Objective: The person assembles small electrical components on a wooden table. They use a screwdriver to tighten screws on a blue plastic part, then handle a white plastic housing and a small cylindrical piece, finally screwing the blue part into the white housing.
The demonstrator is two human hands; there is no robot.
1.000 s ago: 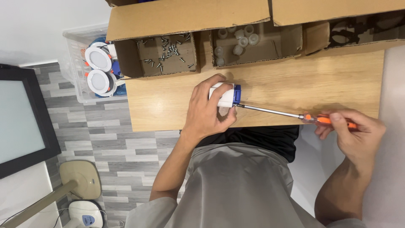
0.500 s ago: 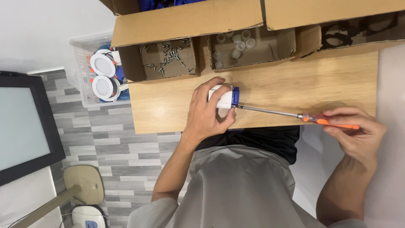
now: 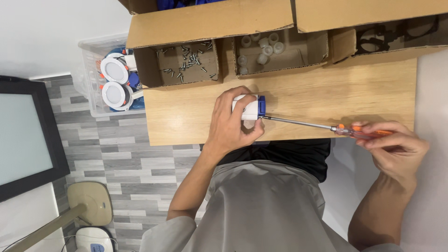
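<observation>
Right now the left hand (image 3: 231,123) is wrapped around a small white housing with a blue end (image 3: 249,106), pressing it down on the wooden table (image 3: 326,93) near its front edge. The right hand (image 3: 389,147) is closed around the orange handle of a long screwdriver (image 3: 326,127), whose thin shaft runs level across the table so that its tip meets the lower right corner of the housing, just under the blue end. The tip looks seated against the part, so a screw is probably being driven; the screw itself is too small to see, and how deep it sits cannot be told.

Behind the housing stands a row of open cardboard boxes: one (image 3: 184,63) holds loose screws, the next (image 3: 270,49) holds small pale caps, and a third (image 3: 382,39) holds dark ring-shaped pieces. To the left, off the table, a clear plastic bin (image 3: 91,56) holds round white lamps (image 3: 113,81) that look finished, so some units seem done, while the one in hand seems to be mid-fastening.
</observation>
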